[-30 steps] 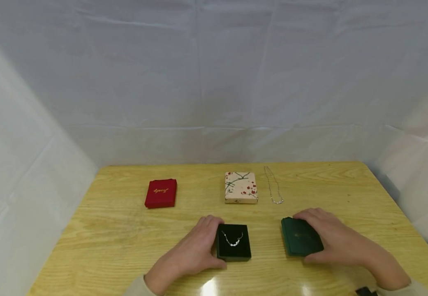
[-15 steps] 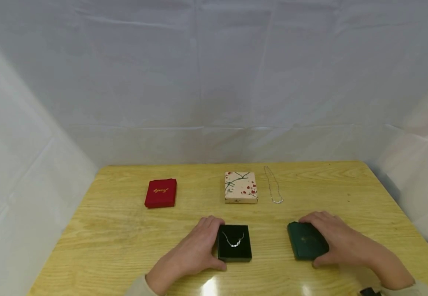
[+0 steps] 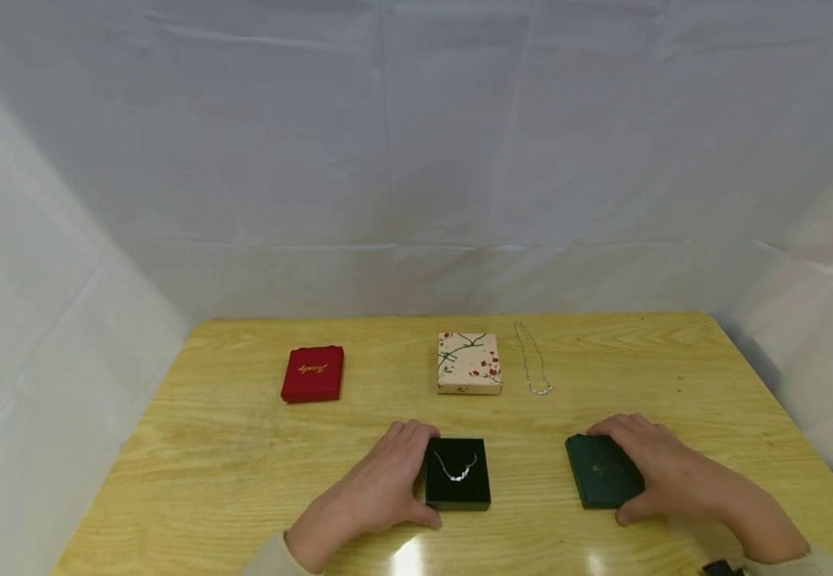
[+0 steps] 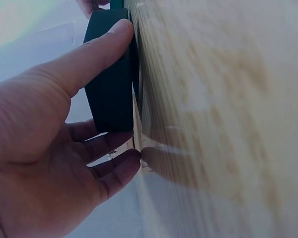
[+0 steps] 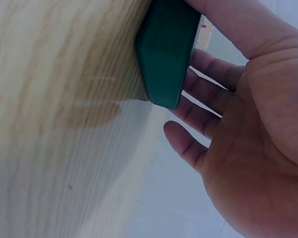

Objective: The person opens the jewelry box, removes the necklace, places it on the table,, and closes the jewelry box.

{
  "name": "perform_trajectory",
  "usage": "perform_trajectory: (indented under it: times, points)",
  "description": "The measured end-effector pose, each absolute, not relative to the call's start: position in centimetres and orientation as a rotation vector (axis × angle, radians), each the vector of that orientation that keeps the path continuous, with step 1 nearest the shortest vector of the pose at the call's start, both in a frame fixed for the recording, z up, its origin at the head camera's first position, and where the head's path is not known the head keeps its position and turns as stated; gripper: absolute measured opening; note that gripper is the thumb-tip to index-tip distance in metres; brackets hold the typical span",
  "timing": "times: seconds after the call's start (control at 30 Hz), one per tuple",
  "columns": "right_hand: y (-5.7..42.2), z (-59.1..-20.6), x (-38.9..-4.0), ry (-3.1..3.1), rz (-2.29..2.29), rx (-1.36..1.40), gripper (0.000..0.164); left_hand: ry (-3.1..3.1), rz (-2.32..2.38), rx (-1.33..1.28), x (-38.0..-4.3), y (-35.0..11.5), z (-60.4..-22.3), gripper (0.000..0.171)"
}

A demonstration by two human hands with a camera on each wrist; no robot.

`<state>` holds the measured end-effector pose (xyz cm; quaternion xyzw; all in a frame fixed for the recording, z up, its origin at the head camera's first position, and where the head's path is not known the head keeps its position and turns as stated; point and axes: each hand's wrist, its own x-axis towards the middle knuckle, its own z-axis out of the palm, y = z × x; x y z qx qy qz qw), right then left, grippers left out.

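My left hand grips the dark green box base by its left side, thumb at the near edge and fingers at the far edge. A silver necklace lies on the black insert inside it. To the right, my right hand holds the green box lid, which has faint gold lettering on top. In the right wrist view, the lid sits between thumb and fingers, low at the tabletop. The left wrist view shows the thumb laid along the side of the base.
At the back left sits a red jewelry box with gold script. Behind my hands, a cream flower-print box is at the middle. A second silver necklace lies to its right. White cloth hangs behind the wooden table.
My right hand has moved the green lid to the right and slightly nearer, away from the base. The left hand and base have barely shifted.
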<state>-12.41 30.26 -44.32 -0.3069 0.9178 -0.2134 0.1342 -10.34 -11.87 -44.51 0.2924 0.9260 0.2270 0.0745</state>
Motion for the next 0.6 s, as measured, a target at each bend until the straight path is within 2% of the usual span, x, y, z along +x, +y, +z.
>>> perform_trajectory:
  times: [0.4,0.6]
  points:
    - [30.3,-44.4,-12.5,2.678,-0.637,-0.929,0.107,2.765,0.665,0.852,-10.4,-11.9,-44.3,0.105]
    - [29.2,-43.4,-12.2,2.707,-0.645,-0.908,0.096,2.752,0.683,0.801,-10.4,-12.1,-44.2,0.111]
